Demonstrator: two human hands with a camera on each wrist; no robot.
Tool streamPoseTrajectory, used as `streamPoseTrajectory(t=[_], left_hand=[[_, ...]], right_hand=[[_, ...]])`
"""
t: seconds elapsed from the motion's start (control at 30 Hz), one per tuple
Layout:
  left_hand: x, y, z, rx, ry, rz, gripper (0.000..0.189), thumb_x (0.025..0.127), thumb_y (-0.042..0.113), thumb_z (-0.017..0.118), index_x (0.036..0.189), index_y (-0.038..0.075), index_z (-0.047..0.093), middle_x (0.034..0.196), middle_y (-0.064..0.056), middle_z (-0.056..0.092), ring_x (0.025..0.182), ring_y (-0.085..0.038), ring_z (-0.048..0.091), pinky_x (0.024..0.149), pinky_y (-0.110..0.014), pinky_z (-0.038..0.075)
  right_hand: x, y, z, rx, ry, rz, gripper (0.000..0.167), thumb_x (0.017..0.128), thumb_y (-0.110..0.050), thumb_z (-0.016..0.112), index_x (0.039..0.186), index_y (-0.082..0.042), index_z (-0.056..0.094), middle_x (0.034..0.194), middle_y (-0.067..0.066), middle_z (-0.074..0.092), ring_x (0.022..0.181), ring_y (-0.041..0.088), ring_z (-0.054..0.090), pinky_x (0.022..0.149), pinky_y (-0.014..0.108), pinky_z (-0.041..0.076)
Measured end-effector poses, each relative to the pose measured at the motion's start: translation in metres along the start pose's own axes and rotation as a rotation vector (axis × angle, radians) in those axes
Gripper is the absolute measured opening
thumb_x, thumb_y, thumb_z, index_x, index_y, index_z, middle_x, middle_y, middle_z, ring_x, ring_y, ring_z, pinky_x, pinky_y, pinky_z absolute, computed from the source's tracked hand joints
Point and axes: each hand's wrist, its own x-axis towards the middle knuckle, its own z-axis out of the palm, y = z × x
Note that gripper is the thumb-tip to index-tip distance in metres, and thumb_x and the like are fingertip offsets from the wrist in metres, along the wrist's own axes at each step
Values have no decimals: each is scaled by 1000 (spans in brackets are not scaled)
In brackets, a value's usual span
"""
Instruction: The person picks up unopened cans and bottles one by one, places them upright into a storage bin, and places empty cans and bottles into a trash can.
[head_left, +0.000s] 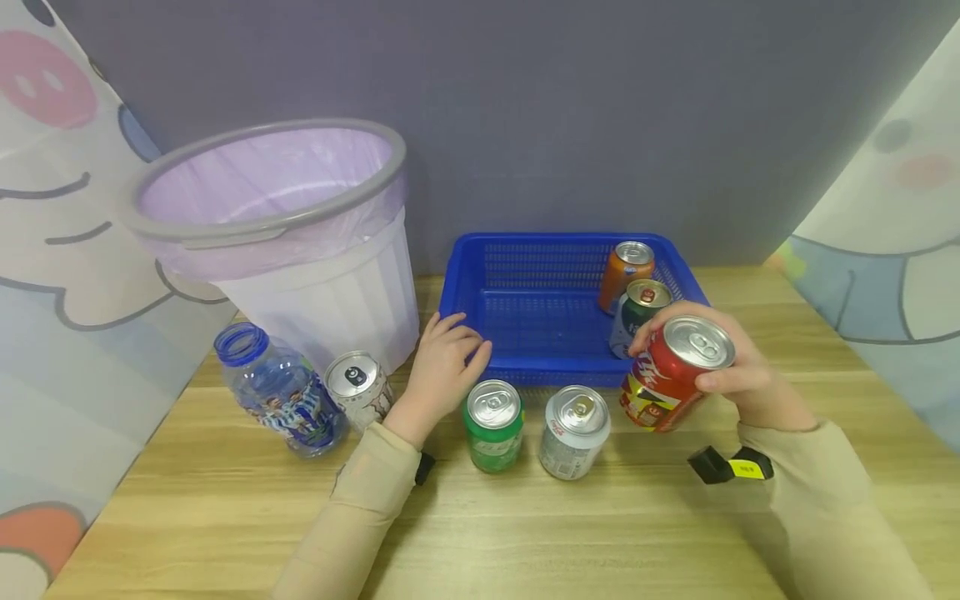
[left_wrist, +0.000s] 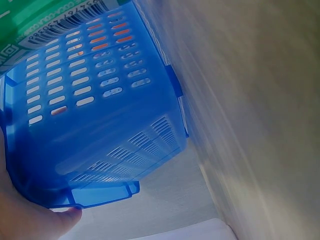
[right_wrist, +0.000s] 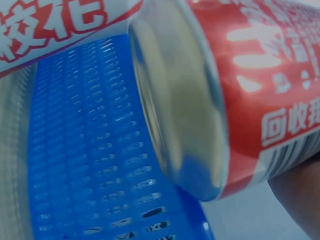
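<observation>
My right hand (head_left: 738, 358) grips a red Coca-Cola can (head_left: 670, 375) by its sides, tilted, at the basket's front right corner. Its silver base (right_wrist: 180, 100) shows beside the basket's wall in the right wrist view. The left hand (head_left: 447, 367) rests on the front left corner of the blue plastic basket (head_left: 525, 367), fingers loosely over the rim. Inside the basket's right end stand an orange can (head_left: 617, 279) and a dark green can (head_left: 632, 321), the latter partly covered by my right fingers. In front of the basket stand a green can (head_left: 495, 429) and a silver-grey Coca-Cola can (head_left: 573, 437).
A white bin (head_left: 330, 292) with a purple liner stands at the back left. Before it are a clear bottle (head_left: 288, 400) with a blue neck and a pale can (head_left: 360, 392). A grey panel (head_left: 562, 125) rises behind the wooden table (head_left: 525, 542).
</observation>
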Motion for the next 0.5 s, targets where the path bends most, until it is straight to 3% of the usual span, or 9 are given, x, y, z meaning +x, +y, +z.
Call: streamPoseTrajectory(t=[0.33, 0.5], left_hand=[[1, 0, 0, -3, -9, -3, 32, 95, 25, 50, 85, 5, 74, 96, -7, 72, 121, -32, 54, 112, -56, 26], [0, 0, 0, -3, -7, -1, 32, 95, 25, 51, 85, 5, 74, 96, -7, 72, 120, -32, 54, 111, -56, 27]], right_hand=[[15, -10, -12, 5, -7, 25, 45, 77, 5, 44, 122, 10, 49, 116, 19, 63, 105, 25, 61, 89, 29, 51], [24, -13, -18, -52, 63, 84, 42, 78, 4, 47, 119, 7, 53, 112, 17, 65, 102, 25, 61, 87, 30, 51]])
